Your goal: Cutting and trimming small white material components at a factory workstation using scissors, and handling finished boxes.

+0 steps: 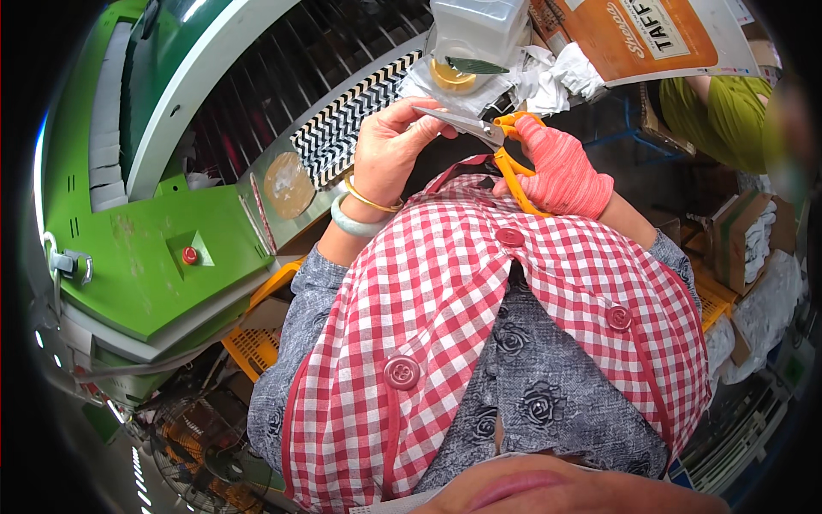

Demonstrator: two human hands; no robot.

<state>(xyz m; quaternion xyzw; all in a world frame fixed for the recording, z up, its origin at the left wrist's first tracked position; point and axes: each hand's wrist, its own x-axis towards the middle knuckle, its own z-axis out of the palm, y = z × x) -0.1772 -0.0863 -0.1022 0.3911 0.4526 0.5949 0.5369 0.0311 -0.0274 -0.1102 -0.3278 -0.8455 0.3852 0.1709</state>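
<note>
My right hand [561,167], in a red knitted glove, grips a pair of orange-handled scissors [507,154] whose steel blades point left. My bare left hand [396,146], with a gold bangle and a pale green bangle on the wrist, pinches something small at the blade tips; what it holds is too small to make out. Both hands meet just above my red-and-white checked shirt, in front of a black-and-white zigzag patterned strip [351,120].
A green machine [163,257] with a red button fills the left. A clear plastic box [479,30], a tape roll [451,77] and crumpled white cloth [548,77] lie ahead. Cardboard boxes [741,240] stand right; a yellow crate [257,343] sits lower left.
</note>
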